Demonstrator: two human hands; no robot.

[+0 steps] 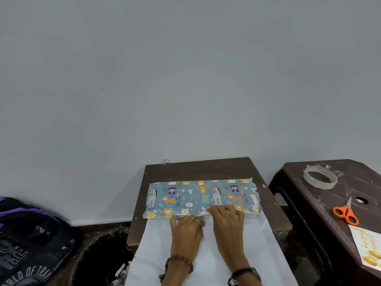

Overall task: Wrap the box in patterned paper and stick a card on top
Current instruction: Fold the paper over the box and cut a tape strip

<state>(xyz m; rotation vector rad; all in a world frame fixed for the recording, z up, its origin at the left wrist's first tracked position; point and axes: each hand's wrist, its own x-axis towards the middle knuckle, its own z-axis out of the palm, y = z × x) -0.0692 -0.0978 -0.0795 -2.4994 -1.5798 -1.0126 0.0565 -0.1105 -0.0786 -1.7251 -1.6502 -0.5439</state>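
1. Lying on the brown tabletop (198, 170), the box (203, 196) is covered on top by blue patterned paper (185, 193) printed with animals; the paper's white underside (208, 254) runs from the box's near edge toward the person.
2. The left hand (185, 228) rests on the white sheet just at the box's near edge, fingers curled and pinching the paper there.
3. The right hand (226, 219) lies flat beside it, straight fingers pressing the patterned paper down along the box's near top edge.
4. On a dark stool (321, 215) to the right sit a tape roll (320, 177), orange scissors (346, 213) and the card (368, 246), well apart from the box.
5. A dark backpack (31, 244) lies on the floor at left.
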